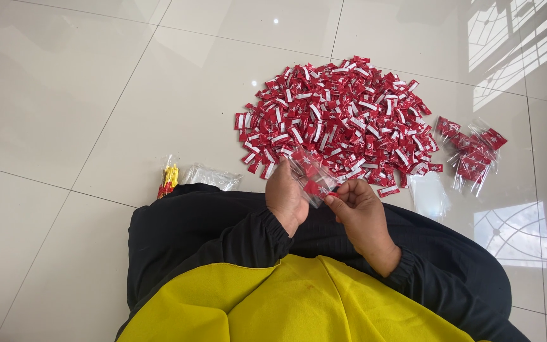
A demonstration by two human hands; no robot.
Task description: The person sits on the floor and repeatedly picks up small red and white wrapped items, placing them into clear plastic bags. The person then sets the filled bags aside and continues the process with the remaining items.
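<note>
hands fill clear bag with sachets

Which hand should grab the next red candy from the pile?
Probably the right hand: its fingertips only pinch one candy at the bag mouth, beside the pile. The left hand holds the bag.

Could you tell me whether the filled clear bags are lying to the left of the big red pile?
No, the filled clear bags lie to the right of the red sachet pile, on the white tiled floor.
</note>
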